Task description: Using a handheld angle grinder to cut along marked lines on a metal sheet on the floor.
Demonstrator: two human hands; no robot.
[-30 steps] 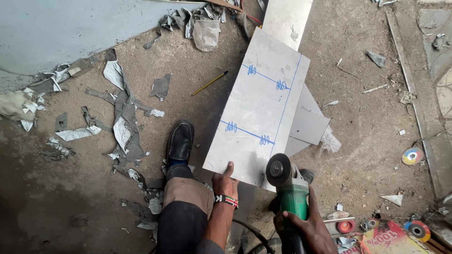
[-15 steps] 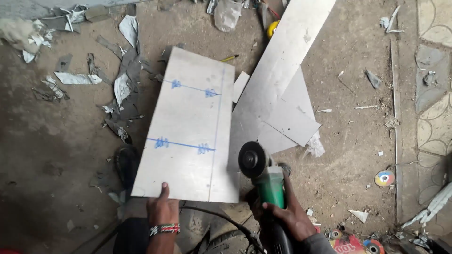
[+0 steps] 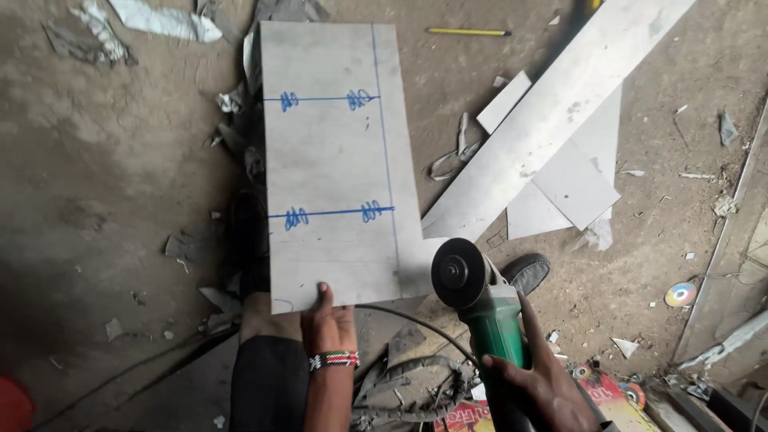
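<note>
While we look down from the head camera, we see the left hand (image 3: pixel 328 324) at the near edge of a pale grey tile (image 3: pixel 332 160). The fingers lie on the near edge of the tile (we cannot tell whether they curl under it), and the wrist carries a beaded bracelet (image 3: pixel 334 361) in red, white and dark colours. The tile lies flat on the dirty ground, long side going away from us, and it bears 2 blue lines across it and 1 long blue line along its right part, with small blue scribbles near the crossings.

The right hand (image 3: pixel 540 384) is closed around the green body of an angle grinder (image 3: pixel 488 308). The grinder's dark disc (image 3: pixel 458 272) stands just beside the near right corner of the tile; we cannot tell if it touches the tile. A black cable (image 3: pixel 408 316) runs from under the tile edge toward the grinder.

To the right of the tile, a long pale strip (image 3: pixel 560 112) lies diagonally over other cut tile pieces (image 3: pixel 572 188). A yellow pencil (image 3: pixel 468 32) lies on the ground at the top. A black shoe (image 3: pixel 526 272) shows just behind the grinder. A small disc (image 3: pixel 680 294) lies well apart on the right, among dust and scraps.
</note>
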